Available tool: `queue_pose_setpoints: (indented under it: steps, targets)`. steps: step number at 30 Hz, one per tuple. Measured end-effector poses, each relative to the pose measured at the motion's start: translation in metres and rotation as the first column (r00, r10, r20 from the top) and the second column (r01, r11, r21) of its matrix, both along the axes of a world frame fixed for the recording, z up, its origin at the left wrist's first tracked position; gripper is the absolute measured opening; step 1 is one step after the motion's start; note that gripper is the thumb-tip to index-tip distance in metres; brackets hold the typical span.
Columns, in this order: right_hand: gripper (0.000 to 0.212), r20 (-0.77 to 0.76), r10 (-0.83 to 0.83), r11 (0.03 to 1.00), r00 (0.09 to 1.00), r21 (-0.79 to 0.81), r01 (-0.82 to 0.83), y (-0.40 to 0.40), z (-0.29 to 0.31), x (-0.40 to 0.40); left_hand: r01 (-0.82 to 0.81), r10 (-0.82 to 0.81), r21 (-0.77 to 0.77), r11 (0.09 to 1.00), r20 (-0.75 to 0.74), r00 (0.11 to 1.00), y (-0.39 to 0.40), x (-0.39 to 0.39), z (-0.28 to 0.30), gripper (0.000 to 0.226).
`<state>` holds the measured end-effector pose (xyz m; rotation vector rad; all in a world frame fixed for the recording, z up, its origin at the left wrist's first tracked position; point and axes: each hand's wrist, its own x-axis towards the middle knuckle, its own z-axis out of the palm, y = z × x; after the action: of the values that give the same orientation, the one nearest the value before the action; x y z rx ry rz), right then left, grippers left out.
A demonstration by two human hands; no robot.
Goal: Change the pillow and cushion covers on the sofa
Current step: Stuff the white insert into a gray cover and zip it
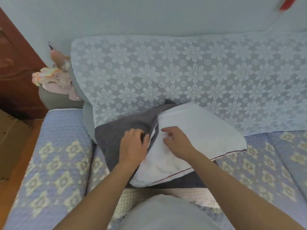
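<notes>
The left hand [133,145] grips the dark grey cover [114,138] at its opening; the right hand [177,143], fingers loosely curled, rests on the white pillow [204,135] half-sheathed in that cover, lying on the sofa seat [259,165].

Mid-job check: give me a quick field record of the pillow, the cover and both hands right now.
pillow: white pillow with red piping, lying on the sofa seat, mostly outside the cover
cover: grey cover, around the pillow's left end, its opening edge bunched there
left hand: left hand on the grey cover at the opening, fingers curled into the fabric
right hand: right hand on the pillow, fingers loosely bent; grip unclear
backrest: floral lace throw over it
armrest side: bundle of pale clothes
</notes>
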<state>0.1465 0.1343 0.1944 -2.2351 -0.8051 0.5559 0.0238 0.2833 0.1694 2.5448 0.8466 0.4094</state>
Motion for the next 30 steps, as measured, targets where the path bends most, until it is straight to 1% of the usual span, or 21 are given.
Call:
queue_pose_setpoints:
  steps: [2, 4, 5, 7, 9, 11, 12, 14, 16, 18, 19, 20, 21, 22, 23, 24, 25, 26, 27, 29, 30]
  targets:
    - [0.04, -0.009, 0.112, 0.988, 0.994, -0.109, -0.112, 0.012, -0.002, -0.001, 0.022, -0.018, 0.025, 0.999, -0.154, 0.988, -0.015, 0.012, -0.004, 0.039]
    - [0.043, -0.182, 0.021, 0.997, 0.983, -0.073, -0.035, 0.014, 0.0, -0.003, 0.027, -0.015, 0.048, 0.999, -0.234, 0.972, -0.02, 0.019, -0.006, 0.044]
    - [0.044, -0.303, -0.04, 0.999, 0.952, -0.042, 0.028, 0.014, 0.001, -0.003, 0.056, -0.036, 0.067, 0.996, -0.272, 0.962, -0.021, 0.02, -0.004, 0.037]
    - [0.037, -0.49, -0.098, 0.994, 0.866, -0.007, 0.109, 0.01, 0.002, 0.0, 0.099, -0.092, 0.022, 0.995, -0.229, 0.969, -0.027, 0.02, 0.009, 0.016]
    - [0.036, -0.583, -0.145, 0.978, 0.799, 0.037, 0.204, 0.006, 0.0, 0.002, 0.257, -0.264, -0.086, 0.963, -0.085, 0.961, -0.041, 0.013, 0.026, 0.015]
    - [0.046, -0.745, -0.222, 0.913, 0.629, 0.069, 0.403, 0.0, -0.002, 0.009, 0.547, -0.548, -0.05, 0.836, -0.006, 0.837, -0.057, -0.004, 0.031, 0.016]
    - [0.042, -0.808, -0.237, 0.878, 0.54, 0.06, 0.475, -0.003, -0.001, 0.013, 0.635, -0.636, -0.043, 0.771, 0.006, 0.772, -0.061, -0.014, 0.025, 0.016]
    - [0.036, -0.891, -0.22, 0.855, 0.397, 0.019, 0.518, -0.009, -0.001, 0.02, 0.634, -0.645, -0.203, 0.747, 0.015, 0.764, -0.063, -0.032, 0.011, 0.018]
    - [0.038, -0.91, -0.256, 0.849, 0.326, -0.05, 0.526, -0.01, 0.0, 0.027, 0.587, -0.644, -0.382, 0.713, -0.027, 0.765, -0.063, -0.042, 0.004, 0.019]
    - [0.031, -0.924, -0.266, 0.835, 0.275, -0.079, 0.545, -0.004, 0.004, 0.028, 0.62, -0.733, -0.444, 0.647, -0.137, 0.666, -0.067, -0.046, 0.015, 0.015]
    - [0.027, -0.929, -0.26, 0.832, 0.264, -0.077, 0.549, -0.001, 0.008, 0.024, 0.642, -0.774, -0.457, 0.615, -0.192, 0.604, -0.068, -0.048, 0.021, 0.021]
    - [0.025, -0.93, -0.254, 0.827, 0.264, -0.068, 0.558, 0.002, 0.01, 0.019, 0.653, -0.794, -0.464, 0.598, -0.236, 0.56, -0.067, -0.05, 0.027, 0.031]
    - [0.025, -0.913, -0.266, 0.822, 0.308, -0.048, 0.567, 0.002, 0.009, 0.013, 0.648, -0.784, -0.453, 0.613, -0.248, 0.569, -0.062, -0.05, 0.033, 0.04]
    - [0.027, -0.865, -0.298, 0.823, 0.403, -0.018, 0.568, 0.001, 0.007, 0.007, 0.618, -0.722, -0.397, 0.679, -0.21, 0.659, -0.053, -0.046, 0.039, 0.044]
    - [0.03, -0.785, -0.34, 0.837, 0.518, -0.001, 0.548, -0.002, 0.004, -0.002, 0.549, -0.597, -0.289, 0.784, -0.113, 0.794, -0.04, -0.039, 0.042, 0.042]
    - [0.034, -0.688, -0.362, 0.865, 0.63, 0.004, 0.502, -0.007, 0.004, -0.014, 0.428, -0.432, -0.143, 0.892, 0.006, 0.902, -0.025, -0.03, 0.042, 0.036]
    - [0.037, -0.587, -0.375, 0.889, 0.718, -0.008, 0.458, -0.012, 0.003, -0.027, 0.268, -0.267, -0.013, 0.963, 0.065, 0.962, -0.007, -0.019, 0.041, 0.033]
    - [0.041, -0.501, -0.383, 0.902, 0.776, -0.021, 0.432, -0.019, 0.002, -0.041, 0.132, -0.134, 0.049, 0.99, 0.031, 0.991, 0.009, -0.009, 0.043, 0.034]
    - [0.045, -0.447, -0.377, 0.912, 0.811, -0.027, 0.409, -0.025, 0.002, -0.053, 0.068, -0.064, 0.045, 0.997, -0.102, 0.993, 0.023, 0.001, 0.042, 0.04]
    - [0.046, -0.463, -0.342, 0.928, 0.817, -0.031, 0.371, -0.036, 0.005, -0.074, 0.093, -0.103, -0.044, 0.995, -0.456, 0.884, 0.032, 0.01, 0.038, 0.059]
    - [0.044, -0.521, -0.331, 0.929, 0.787, -0.032, 0.37, -0.042, 0.01, -0.08, 0.128, -0.154, -0.085, 0.988, -0.546, 0.824, 0.027, 0.008, 0.033, 0.065]
